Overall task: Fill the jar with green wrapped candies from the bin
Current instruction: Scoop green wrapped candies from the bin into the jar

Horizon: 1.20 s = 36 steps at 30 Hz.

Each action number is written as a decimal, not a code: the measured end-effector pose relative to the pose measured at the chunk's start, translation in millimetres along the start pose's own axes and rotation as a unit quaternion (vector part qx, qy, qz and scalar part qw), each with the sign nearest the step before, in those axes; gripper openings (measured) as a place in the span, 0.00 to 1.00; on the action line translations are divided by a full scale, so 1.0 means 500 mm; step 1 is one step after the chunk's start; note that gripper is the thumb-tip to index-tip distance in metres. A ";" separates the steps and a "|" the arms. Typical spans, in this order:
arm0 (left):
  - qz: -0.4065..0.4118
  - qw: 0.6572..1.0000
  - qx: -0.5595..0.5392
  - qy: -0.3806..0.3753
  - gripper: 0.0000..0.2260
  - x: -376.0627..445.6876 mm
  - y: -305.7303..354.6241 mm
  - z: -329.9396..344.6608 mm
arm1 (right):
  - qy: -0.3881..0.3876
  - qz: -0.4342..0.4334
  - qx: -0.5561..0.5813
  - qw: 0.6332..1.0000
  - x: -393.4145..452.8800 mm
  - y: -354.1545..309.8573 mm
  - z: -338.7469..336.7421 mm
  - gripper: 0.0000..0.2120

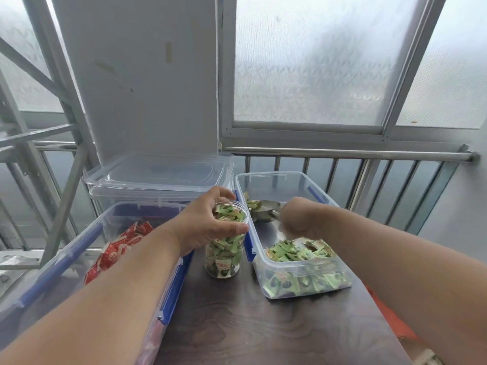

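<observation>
Head view, progress: jar point(224, 255) looks nearly full of green candies, level close under the rim; judged a last top-up left.
Jar position: upright on the table point(263, 325), between 2 bins.
Bin point(297, 272): green candies point(297, 252) heaped at its near end.
Left hand point(210, 225): fingers curled round the jar's rim, steadying it.
Right hand point(300, 219): over the bin, fingers wrapped on a metal scoop point(263, 210) handle; scoop carries a few candies.

A single head-worn wide-angle view is aimed forward and down, close over the dark wooden table point(263, 325), windows filling the upper frame.
</observation>
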<state>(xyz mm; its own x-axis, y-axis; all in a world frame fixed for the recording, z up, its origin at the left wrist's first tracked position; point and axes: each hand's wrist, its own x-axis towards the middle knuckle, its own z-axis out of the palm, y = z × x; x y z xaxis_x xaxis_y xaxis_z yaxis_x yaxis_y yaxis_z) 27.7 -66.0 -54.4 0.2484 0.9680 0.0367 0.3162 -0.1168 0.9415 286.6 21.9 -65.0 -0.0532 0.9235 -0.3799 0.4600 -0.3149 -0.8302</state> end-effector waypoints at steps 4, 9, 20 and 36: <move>-0.003 1.000 -0.004 -0.004 0.31 0.002 -0.004 -0.002 | -0.020 0.031 0.037 0.999 0.028 -0.006 0.049 0.10; 0.000 1.000 -0.004 -0.005 0.31 0.008 -0.008 -0.007 | -0.068 0.072 -0.001 0.995 0.039 0.011 0.067 0.11; 0.001 1.000 0.003 -0.008 0.31 0.010 -0.007 -0.007 | -0.070 0.113 0.060 0.989 0.030 0.015 0.062 0.07; 0.007 1.000 -0.007 0.000 0.37 0.012 -0.013 -0.008 | -0.070 0.093 0.017 0.993 0.004 0.012 0.063 0.08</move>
<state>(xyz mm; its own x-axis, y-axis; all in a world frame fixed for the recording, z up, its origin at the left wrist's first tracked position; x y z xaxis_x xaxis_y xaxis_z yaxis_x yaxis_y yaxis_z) 23.2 -58.7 -59.2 0.2534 0.9661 0.0498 0.2996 -0.1273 0.9455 261.4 15.0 -83.5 -0.0952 0.8100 -0.5786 0.4437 -0.4858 -0.7531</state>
